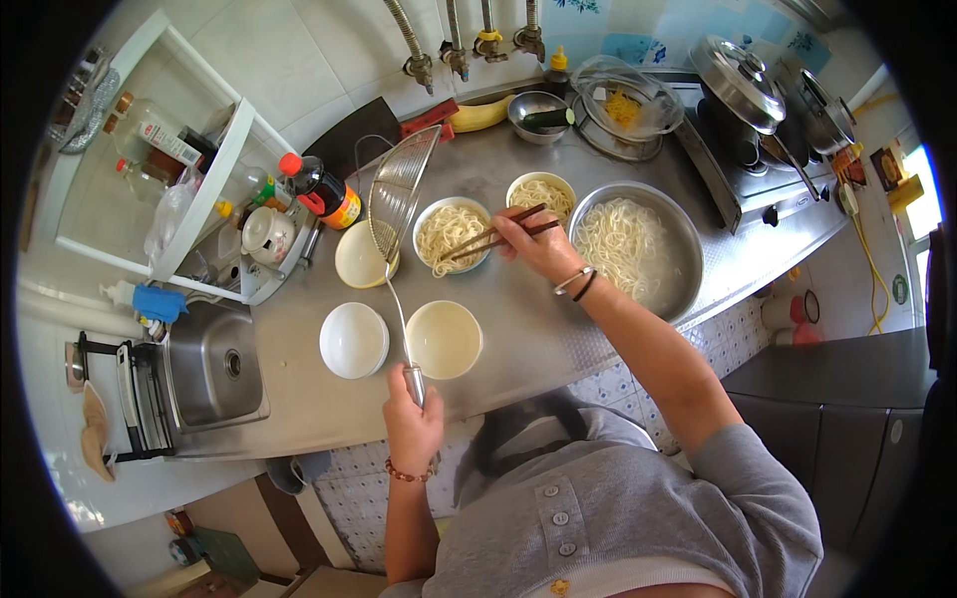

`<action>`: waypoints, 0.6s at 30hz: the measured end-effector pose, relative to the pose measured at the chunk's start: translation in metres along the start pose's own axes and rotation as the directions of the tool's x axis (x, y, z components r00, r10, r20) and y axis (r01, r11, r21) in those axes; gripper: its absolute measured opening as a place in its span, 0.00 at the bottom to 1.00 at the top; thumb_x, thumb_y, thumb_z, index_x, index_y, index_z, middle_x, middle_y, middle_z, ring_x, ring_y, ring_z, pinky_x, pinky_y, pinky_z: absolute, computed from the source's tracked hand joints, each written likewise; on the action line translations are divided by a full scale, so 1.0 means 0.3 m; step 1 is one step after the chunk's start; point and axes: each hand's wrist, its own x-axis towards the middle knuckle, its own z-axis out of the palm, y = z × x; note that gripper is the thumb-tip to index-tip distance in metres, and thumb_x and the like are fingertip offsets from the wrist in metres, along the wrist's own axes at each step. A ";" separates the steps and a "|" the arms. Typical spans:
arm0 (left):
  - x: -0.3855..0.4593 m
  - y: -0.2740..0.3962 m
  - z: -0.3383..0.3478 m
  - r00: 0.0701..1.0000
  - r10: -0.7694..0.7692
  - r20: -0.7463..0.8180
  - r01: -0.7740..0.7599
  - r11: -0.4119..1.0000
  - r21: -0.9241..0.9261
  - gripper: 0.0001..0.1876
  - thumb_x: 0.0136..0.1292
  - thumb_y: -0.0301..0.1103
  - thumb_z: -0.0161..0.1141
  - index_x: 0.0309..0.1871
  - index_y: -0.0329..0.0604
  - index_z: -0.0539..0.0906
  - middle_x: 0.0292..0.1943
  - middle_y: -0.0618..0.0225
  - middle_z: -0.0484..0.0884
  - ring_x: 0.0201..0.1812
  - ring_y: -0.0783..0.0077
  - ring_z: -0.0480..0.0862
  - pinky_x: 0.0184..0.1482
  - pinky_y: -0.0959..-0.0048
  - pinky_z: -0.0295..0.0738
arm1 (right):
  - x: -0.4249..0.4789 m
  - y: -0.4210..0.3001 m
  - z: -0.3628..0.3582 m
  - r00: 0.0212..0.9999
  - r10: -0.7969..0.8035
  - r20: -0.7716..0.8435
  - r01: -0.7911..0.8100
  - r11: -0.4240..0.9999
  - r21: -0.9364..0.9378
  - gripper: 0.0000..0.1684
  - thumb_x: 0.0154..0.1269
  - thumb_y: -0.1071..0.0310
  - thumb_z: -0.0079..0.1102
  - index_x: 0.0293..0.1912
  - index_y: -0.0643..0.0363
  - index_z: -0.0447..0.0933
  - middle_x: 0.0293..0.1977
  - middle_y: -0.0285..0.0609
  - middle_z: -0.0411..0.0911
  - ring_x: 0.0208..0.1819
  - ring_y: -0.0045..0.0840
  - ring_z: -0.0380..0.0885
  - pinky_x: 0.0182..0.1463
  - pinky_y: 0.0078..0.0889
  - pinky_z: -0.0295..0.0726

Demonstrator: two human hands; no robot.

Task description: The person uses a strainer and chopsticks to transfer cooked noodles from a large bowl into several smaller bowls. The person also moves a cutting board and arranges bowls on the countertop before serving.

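Observation:
My left hand (413, 422) grips the metal handle of a wire-mesh skimmer (404, 179), whose tilted basket rises over the bowls at the left. Wooden chopsticks (493, 241) are held in my right hand (544, 243), their tips at the noodles (452, 232) in a bowl with a pale blue rim (420, 258). A few strands hang over that bowl's near edge. Behind my right hand, a second bowl (516, 183) also holds noodles. More noodles lie in cloudy water in a large steel basin (691, 261). No noodles show in the cream bowl (445, 340), white bowl (354, 340) or yellow-rimmed bowl (359, 258).
A steel sink (217, 374) is at the left, below a white shelf (247, 119). A red-capped sauce bottle (321, 190) stands behind the bowls. Farther back are a steel bowl with a cucumber piece (547, 119) and a covered plate (620, 149). A gas stove (785, 190) bearing pans occupies the right.

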 end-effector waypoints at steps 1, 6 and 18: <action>0.000 -0.010 0.000 1.000 -0.015 0.001 0.015 1.000 -0.014 0.18 0.54 0.25 0.53 0.48 0.35 0.65 0.25 0.54 0.76 0.25 0.57 0.78 0.29 0.68 0.71 | 0.012 0.020 0.000 0.998 -0.002 -0.067 0.004 0.999 0.033 0.10 0.61 0.66 0.53 0.34 0.65 0.74 0.21 0.36 0.74 0.18 0.13 0.70 0.21 0.16 0.72; -0.020 -0.055 0.007 0.993 -0.117 0.008 0.117 0.980 -0.160 0.18 0.54 0.25 0.53 0.48 0.35 0.65 0.23 0.59 0.74 0.23 0.67 0.76 0.29 0.70 0.71 | 0.024 -0.047 -0.070 0.961 0.051 -0.273 -0.017 0.992 0.127 0.10 0.61 0.65 0.54 0.30 0.63 0.73 0.20 0.36 0.74 0.15 0.13 0.70 0.17 0.15 0.70; -0.035 0.005 0.034 0.971 -0.180 0.155 0.235 0.810 -0.537 0.14 0.57 0.19 0.46 0.47 0.37 0.63 0.19 0.71 0.68 0.09 0.82 0.64 0.10 0.81 0.60 | -0.005 -0.061 -0.099 0.990 0.042 -0.136 -0.032 0.996 0.079 0.13 0.61 0.64 0.53 0.35 0.65 0.76 0.21 0.38 0.76 0.19 0.16 0.74 0.21 0.17 0.74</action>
